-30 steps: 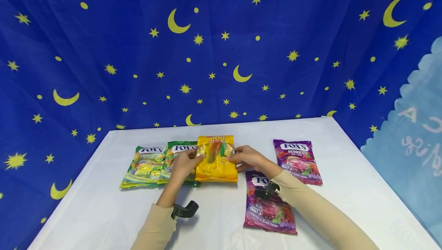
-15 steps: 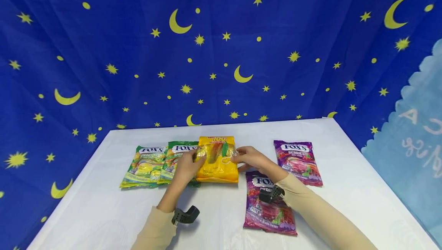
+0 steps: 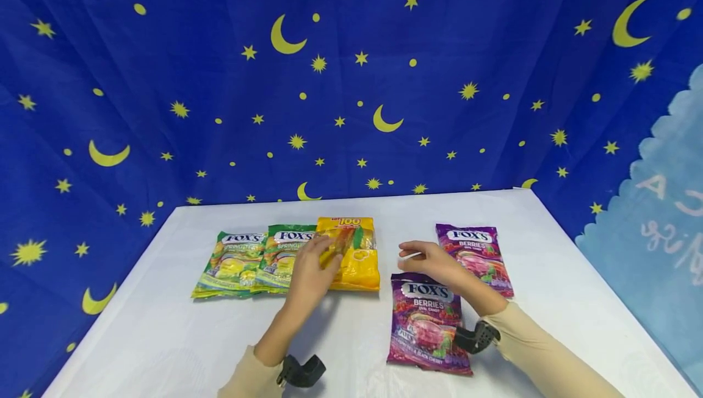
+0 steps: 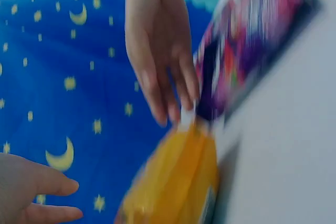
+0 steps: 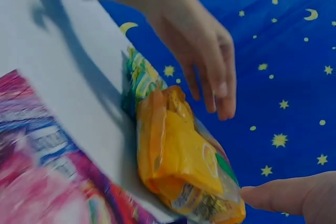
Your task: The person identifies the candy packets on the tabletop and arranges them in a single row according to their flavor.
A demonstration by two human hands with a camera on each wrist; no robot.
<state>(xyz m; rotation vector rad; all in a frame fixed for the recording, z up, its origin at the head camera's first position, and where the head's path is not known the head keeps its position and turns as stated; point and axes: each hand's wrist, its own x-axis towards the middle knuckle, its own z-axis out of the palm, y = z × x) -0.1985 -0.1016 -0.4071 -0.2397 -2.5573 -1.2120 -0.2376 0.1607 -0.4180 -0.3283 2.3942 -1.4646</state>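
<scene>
A yellow candy bag (image 3: 360, 267) marked "100" lies face up on the white table, at the right end of a row with two green Fox's candy bags. Over its left edge hovers my left hand (image 3: 310, 271), hiding part of the bag. In the right wrist view, that left hand (image 5: 197, 35) hangs above the bag, its fingers loose and apart from it. My right hand (image 3: 436, 264) is raised to the right of the yellow bag, just above the top of the nearer purple Fox's bag (image 3: 425, 331), and holds nothing.
The two green Fox's bags, one at far left (image 3: 230, 267) and one beside it (image 3: 274, 264), overlap slightly. A second purple Fox's bag (image 3: 478, 254) lies at the right rear. A blue star-patterned cloth (image 3: 340, 80) rises behind the white table (image 3: 181, 337).
Both hands have let go of the yellow bag. My right hand has drawn back to the right, and my left has lifted and come slightly nearer. The bag has stayed nearly in place.
</scene>
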